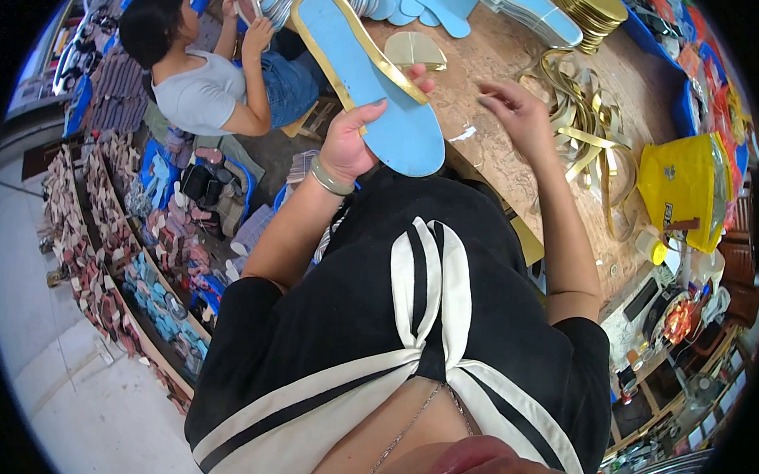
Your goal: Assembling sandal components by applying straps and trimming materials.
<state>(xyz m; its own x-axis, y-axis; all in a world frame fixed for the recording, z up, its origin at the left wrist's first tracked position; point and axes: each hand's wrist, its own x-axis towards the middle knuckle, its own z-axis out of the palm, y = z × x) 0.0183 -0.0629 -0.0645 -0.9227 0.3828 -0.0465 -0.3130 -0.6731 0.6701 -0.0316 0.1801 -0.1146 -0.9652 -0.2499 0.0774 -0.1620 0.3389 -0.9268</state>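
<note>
Left hand (349,142) grips a blue shoe insole (372,78) with gold edge trim near its heel end; long axis runs toward upper left of frame. Right hand (517,111), open and empty, hovers over the table (490,49) just right of the insole, gold strips (589,125) beyond.

Small shoe-making workshop; worn wooden workbench (507,57) strewn with gold strips (589,121); stacks of blue insoles (539,6); rows of finished footwear pieces (104,247) along floor; second worker (199,84) seated nearby.
</note>
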